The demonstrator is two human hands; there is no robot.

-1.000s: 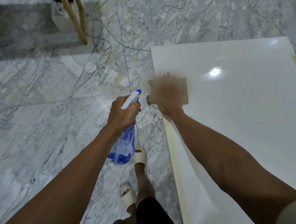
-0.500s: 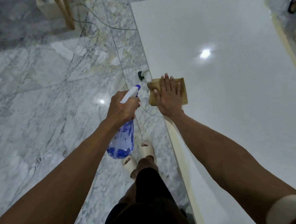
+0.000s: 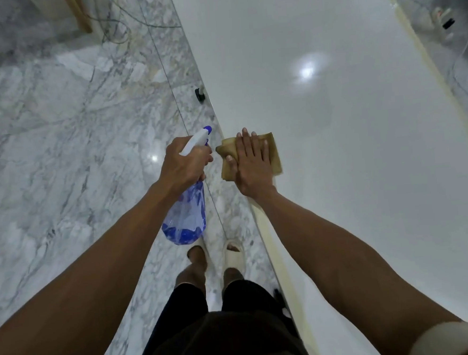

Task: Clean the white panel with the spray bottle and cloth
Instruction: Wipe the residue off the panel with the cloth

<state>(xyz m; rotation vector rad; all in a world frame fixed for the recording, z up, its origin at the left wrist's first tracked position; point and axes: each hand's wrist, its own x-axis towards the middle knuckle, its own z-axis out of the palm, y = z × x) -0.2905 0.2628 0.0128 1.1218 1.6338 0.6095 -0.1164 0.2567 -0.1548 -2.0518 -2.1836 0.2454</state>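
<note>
Your left hand (image 3: 183,167) has its grip clamped around the neck of the translucent blue plastic spray bottle (image 3: 185,216), fingers curled under its white trigger head, whose blue-tipped nozzle points up and away from you. The bottle hangs tilted over the grey-veined marble floor (image 3: 58,134), its rounded base above your feet, and it touches nothing but your hand.

Your right hand (image 3: 251,162) lies flat, fingers straight and together, pressing the folded tan cloth (image 3: 274,149) onto the glossy white panel (image 3: 365,168). The cloth sits right at the panel's left edge, with one corner sticking out past that edge towards the bottle's nozzle. The two hands are just beside each other but apart.

The panel runs from near your legs away to the top of the view, with a bright ceiling light reflected on it. A small black object (image 3: 200,95) sits on the floor against the panel's left edge, farther away from you than the cloth. You stand in pale slide sandals (image 3: 233,256) and dark shorts (image 3: 224,330) alongside that same edge.
</note>
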